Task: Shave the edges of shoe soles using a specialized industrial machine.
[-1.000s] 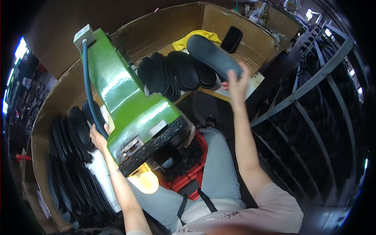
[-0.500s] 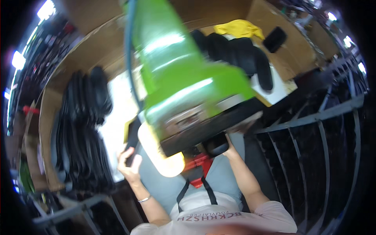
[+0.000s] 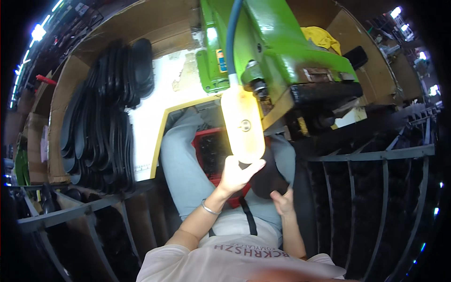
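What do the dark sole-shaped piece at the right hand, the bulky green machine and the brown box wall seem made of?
Dark, flat, sole-shaped piece at the right hand: matte, perhaps rubber or foam; shadow leaves it open.
Bulky, green-painted machine: probably metal, with glossy highlights.
Tall, brown box wall: likely cardboard; plain, dull brown surface.

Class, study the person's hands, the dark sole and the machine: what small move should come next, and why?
Probably lift the dark sole slightly toward the green machine: the right hand holds its near edge, the left hand is at the lower end of the lit lamp, and the sole is over the lap.
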### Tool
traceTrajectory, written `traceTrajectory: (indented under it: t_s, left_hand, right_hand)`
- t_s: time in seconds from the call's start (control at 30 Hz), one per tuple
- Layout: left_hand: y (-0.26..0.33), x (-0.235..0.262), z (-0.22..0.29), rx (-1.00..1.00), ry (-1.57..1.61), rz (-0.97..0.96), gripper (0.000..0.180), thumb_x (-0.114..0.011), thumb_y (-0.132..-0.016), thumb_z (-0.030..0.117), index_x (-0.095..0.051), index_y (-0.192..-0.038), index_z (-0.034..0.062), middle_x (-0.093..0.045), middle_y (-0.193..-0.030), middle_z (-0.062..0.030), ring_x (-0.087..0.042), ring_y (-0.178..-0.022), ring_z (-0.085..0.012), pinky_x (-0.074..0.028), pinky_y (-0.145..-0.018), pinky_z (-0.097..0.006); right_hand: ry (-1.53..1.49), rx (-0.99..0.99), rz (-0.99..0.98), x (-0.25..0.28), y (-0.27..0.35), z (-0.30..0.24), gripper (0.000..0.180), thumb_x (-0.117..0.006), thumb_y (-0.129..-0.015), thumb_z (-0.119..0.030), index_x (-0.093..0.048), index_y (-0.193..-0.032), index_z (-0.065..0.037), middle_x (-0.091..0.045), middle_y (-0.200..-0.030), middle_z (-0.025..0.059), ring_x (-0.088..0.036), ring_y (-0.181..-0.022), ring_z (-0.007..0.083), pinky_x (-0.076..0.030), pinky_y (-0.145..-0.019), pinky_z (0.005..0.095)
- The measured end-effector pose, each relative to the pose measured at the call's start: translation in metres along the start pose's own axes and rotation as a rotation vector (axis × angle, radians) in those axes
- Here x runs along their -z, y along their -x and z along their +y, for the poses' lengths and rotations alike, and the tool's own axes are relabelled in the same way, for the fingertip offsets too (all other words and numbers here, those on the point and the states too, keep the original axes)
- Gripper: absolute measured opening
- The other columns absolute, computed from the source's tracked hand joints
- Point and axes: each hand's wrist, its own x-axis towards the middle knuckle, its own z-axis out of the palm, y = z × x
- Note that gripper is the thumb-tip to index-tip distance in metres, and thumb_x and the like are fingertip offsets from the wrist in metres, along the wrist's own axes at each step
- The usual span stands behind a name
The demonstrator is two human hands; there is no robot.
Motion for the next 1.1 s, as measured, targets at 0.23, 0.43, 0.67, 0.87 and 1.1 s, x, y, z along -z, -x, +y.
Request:
traceTrajectory:
  t_s: [0.23,0.43,0.67,0.87,1.1]
  left_hand:
    - [-0.036,-0.01,-0.002,-0.214,-0.593,0.109,0.021,-0.07,-0.078,0.014,-0.061,-0.067,-0.0008,-0.054,-0.055,0.0016,-0.043,-0.05,-0.0043,-0.035,-0.045,-0.023]
    - [-0.019,-0.004,-0.018,-0.205,-0.451,0.167,0.008,-0.066,-0.079,0.005,-0.064,-0.082,-0.0025,-0.062,-0.068,0.0,-0.052,-0.059,-0.004,-0.042,-0.053,-0.02]
    - [-0.019,-0.003,-0.024,-0.236,-0.38,0.186,0.013,-0.066,-0.077,0.003,-0.065,-0.088,-0.0034,-0.065,-0.077,-0.0028,-0.056,-0.066,-0.0066,-0.046,-0.061,-0.022]
    - [-0.015,0.003,-0.013,-0.216,-0.154,0.102,0.025,-0.065,-0.08,0.006,-0.061,-0.101,-0.0048,-0.065,-0.093,-0.0082,-0.06,-0.08,-0.0133,-0.047,-0.072,-0.025]
    - [-0.009,0.034,0.022,-0.225,0.037,0.189,0.021,-0.063,-0.08,0.005,-0.06,-0.096,-0.0081,-0.065,-0.084,-0.0083,-0.06,-0.074,-0.0117,-0.048,-0.069,-0.025]
  right_hand:
    - [-0.036,-0.032,0.023,-0.036,0.019,0.017,0.035,-0.071,-0.07,0.004,-0.06,-0.103,0.003,-0.062,-0.099,0.0072,-0.058,-0.092,0.0154,-0.045,-0.085,0.0288]
    - [0.073,0.072,0.131,-0.016,0.033,-0.02,0.043,-0.069,-0.065,0.004,-0.058,-0.107,0.005,-0.062,-0.101,0.0108,-0.059,-0.093,0.0191,-0.044,-0.088,0.0313]
    - [0.069,0.44,0.393,0.015,-0.012,-0.091,0.06,-0.062,-0.068,0.005,-0.041,-0.125,0.005,-0.054,-0.111,0.0141,-0.055,-0.101,0.0251,-0.043,-0.092,0.0363]
    - [0.151,0.551,0.221,-0.01,-0.078,-0.148,0.04,-0.059,-0.074,0.001,-0.048,-0.112,0.003,-0.057,-0.1,0.0111,-0.057,-0.088,0.0197,-0.046,-0.082,0.0301]
    - [-0.039,0.464,-0.019,-0.01,-0.124,-0.125,0.058,-0.054,-0.071,0.006,-0.039,-0.127,0.002,-0.051,-0.116,0.0123,-0.053,-0.104,0.0214,-0.042,-0.092,0.0313]
